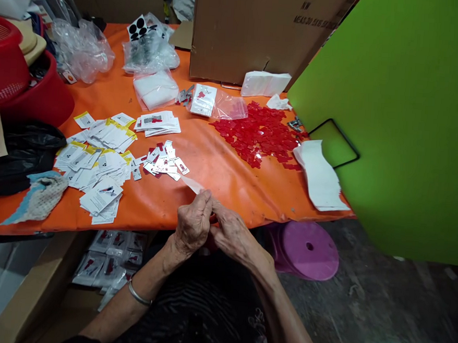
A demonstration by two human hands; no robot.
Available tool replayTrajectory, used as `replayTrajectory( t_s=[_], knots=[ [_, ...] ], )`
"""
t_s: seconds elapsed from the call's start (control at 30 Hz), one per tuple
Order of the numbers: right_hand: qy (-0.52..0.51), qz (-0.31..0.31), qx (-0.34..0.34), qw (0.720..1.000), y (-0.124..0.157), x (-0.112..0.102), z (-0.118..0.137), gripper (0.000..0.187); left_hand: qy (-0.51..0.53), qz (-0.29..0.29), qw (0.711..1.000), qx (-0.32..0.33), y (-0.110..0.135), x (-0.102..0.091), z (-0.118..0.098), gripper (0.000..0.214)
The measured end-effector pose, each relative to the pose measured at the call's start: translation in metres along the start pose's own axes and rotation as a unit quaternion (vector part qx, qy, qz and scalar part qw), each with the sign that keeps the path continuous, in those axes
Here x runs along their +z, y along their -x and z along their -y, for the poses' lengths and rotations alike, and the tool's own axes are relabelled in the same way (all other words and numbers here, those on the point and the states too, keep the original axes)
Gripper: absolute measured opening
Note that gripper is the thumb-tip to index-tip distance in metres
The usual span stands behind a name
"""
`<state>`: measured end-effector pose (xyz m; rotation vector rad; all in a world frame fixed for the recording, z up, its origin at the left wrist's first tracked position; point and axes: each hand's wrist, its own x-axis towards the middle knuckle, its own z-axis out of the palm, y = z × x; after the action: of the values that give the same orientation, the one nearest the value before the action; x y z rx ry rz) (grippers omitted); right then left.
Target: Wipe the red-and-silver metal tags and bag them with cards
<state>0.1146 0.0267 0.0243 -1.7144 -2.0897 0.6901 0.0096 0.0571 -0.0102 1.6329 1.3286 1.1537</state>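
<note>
Both my hands meet at the table's near edge. A thin, whitish slip (192, 184), perhaps paper or film, sticks out from the closed fingers of my left hand (194, 222). My right hand (230, 230) presses its fingertips against the left one; whatever lies between them is hidden. Just beyond, small printed labels (167, 162) lie in a loose heap. Left of these is a pile of white and yellow printed cards (100, 165). Red flat plastic pieces (259, 134) are spread out farther right.
White paper stacks lie at the right edge (322, 178) and by the cardboard box (262, 38). Clear bags (153, 54) and red baskets (38, 90) stand at the back left. Below are a carton of packed bags (109, 257) and a purple stool (310, 250). A green panel (405, 116) rises on the right.
</note>
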Motion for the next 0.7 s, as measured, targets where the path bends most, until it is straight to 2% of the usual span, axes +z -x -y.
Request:
replayTrajectory(
  t_s=[0.1, 0.17, 0.23, 0.33, 0.43, 0.5, 0.6, 0.7],
  knots=[
    [-0.002, 0.007, 0.017, 1.000, -0.005, -0.001, -0.001, 0.062, 0.103, -0.021, 0.991, -0.085, 0.002, -0.013, -0.010, 0.032],
    [-0.017, -0.015, 0.006, 1.000, -0.003, -0.002, 0.002, 0.064, 0.203, -0.029, 0.961, -0.185, 0.003, -0.027, -0.017, 0.033],
    [-0.051, -0.037, -0.019, 0.998, 0.001, -0.002, 0.008, 0.064, 0.300, -0.021, 0.910, -0.286, 0.001, -0.040, -0.021, 0.034],
    [-0.085, -0.044, -0.041, 0.995, 0.007, 0.003, 0.020, 0.066, 0.417, 0.004, 0.823, -0.385, -0.009, -0.050, -0.019, 0.033],
    [-0.097, -0.043, -0.053, 0.993, 0.010, 0.015, 0.028, 0.066, 0.527, 0.056, 0.733, -0.426, -0.024, -0.050, -0.014, 0.030],
    [-0.074, -0.062, -0.067, 0.993, 0.009, 0.024, 0.030, 0.061, 0.582, 0.053, 0.690, -0.426, -0.031, -0.049, -0.013, 0.026],
    [0.026, -0.080, -0.095, 0.992, 0.005, 0.034, 0.028, 0.056, 0.602, -0.001, 0.671, -0.432, -0.033, -0.046, -0.020, 0.029],
    [0.128, -0.030, -0.096, 0.987, -0.001, 0.039, 0.027, 0.066, 0.595, -0.019, 0.679, -0.429, -0.025, -0.041, -0.026, 0.037]
  ],
)
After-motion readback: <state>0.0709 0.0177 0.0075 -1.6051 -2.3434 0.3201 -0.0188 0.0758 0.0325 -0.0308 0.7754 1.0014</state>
